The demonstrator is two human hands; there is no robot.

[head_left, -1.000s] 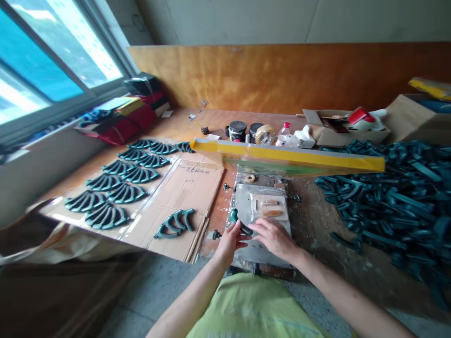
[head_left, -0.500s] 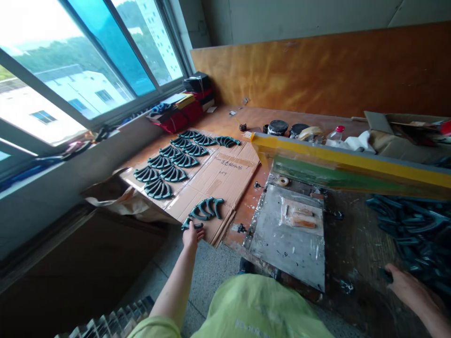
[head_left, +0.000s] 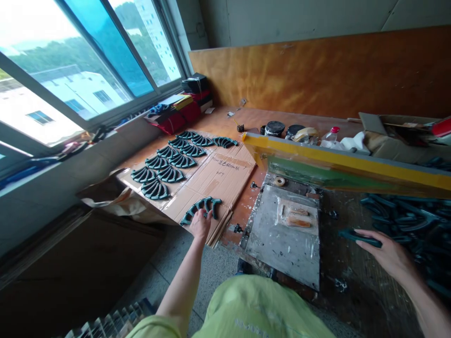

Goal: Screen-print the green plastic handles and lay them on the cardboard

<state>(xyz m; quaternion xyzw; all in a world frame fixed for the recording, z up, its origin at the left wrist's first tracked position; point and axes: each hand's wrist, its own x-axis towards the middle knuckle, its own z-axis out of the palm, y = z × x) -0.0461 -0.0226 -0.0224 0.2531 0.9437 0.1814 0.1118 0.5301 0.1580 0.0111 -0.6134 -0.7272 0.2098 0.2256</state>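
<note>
My right hand pinches a dark green curved handle-like piece between thumb and fingers, above the dark bench left of a heap of similar pieces. My left hand is over the near end of the cardboard, fingers apart, at a short fan-shaped row of the same green pieces. It covers part of that row, so any contact is hard to make out. Several finished-looking fans of such pieces lie farther back on the cardboard sheet.
Between my hands is a grey metal plate with small wooden strips and a tape roll behind it. A long yellow-edged bar crosses the bench. Black-lidded jars and a red-capped bottle stand beyond. Windows are at left.
My left hand has let go of the nearest piece in the row and shifted right and slightly up. My right hand has moved left and up from the heap's edge with a green piece.
</note>
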